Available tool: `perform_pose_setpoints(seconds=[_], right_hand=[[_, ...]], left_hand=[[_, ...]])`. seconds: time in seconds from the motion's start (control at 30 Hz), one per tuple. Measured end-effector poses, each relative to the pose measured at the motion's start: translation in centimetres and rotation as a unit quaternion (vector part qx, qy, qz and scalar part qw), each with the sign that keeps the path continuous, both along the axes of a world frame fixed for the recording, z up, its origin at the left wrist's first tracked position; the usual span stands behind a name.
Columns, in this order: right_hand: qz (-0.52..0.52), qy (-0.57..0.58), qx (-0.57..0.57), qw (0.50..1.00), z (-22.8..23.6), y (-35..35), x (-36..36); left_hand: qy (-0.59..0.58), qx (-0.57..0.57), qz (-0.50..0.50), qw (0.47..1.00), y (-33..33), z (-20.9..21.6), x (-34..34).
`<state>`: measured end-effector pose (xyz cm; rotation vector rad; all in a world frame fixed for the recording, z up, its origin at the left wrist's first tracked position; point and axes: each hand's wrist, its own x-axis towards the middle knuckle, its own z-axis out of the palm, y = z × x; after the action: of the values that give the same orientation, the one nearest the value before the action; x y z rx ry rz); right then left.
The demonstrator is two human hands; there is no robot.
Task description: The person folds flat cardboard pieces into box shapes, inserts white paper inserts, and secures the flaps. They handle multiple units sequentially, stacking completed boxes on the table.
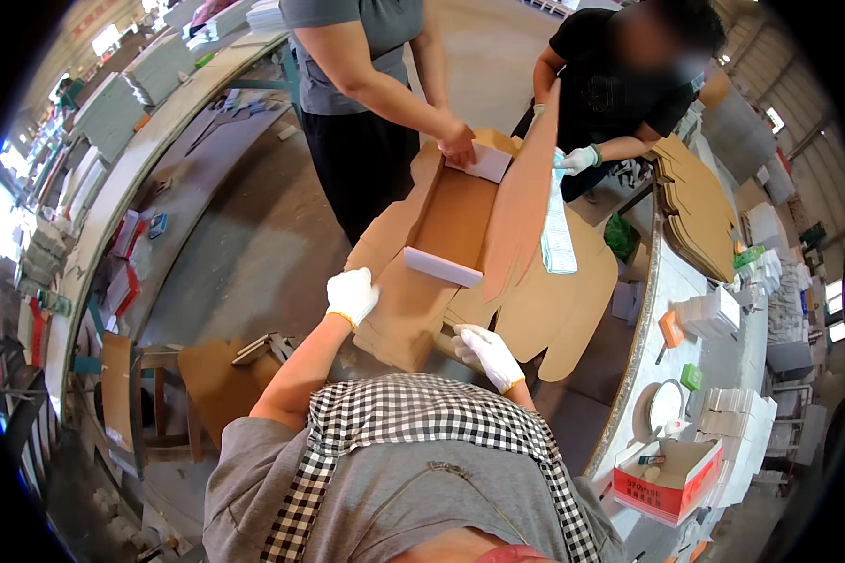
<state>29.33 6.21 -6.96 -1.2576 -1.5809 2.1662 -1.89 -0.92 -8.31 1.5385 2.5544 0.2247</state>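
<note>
Both my hands wear white knit gloves. My left hand (353, 296) is closed at the left edge of a flat brown cardboard sheet (390, 310). My right hand (490, 357) is held with its fingers stretched out beside the near edge of the cardboard, holding nothing that I can see. On the stack lies a partly folded cardboard box (455, 218) with white end flaps (443, 266). A co-worker's bare hand (458, 145) touches its far end flap. To its right a brown panel (524, 202) stands tilted up.
Another co-worker's gloved hand (580, 159) is by a pale blue printed strip (557, 235). At right, a long table (629, 413) bears stacked cardboard (695, 211), white box piles (709, 312), a round white dish (667, 405) and a red-and-white box (668, 480). A wooden chair (164, 403) stands left.
</note>
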Motion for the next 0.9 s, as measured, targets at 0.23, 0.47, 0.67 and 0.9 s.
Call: perform_pose_setpoints(seconds=[0.23,0.47,0.67,0.9], right_hand=[[-0.034,0.031,-0.030,0.998,1.7,-2.1,-0.7],[-0.107,0.117,-0.074,0.985,2.3,-3.1,-4.6],[-0.191,0.048,0.034,0.980,4.0,-2.9,-6.2],[-0.230,0.056,0.040,0.971,4.0,-2.6,-5.2]], left_hand=[[-0.109,0.178,-0.007,0.978,3.6,1.3,-0.5],[-0.236,0.212,0.013,0.948,5.7,-0.2,1.0],[-0.013,0.368,-0.101,0.924,6.1,3.1,1.4],[-0.028,0.340,-0.166,0.925,9.3,4.7,2.2]])
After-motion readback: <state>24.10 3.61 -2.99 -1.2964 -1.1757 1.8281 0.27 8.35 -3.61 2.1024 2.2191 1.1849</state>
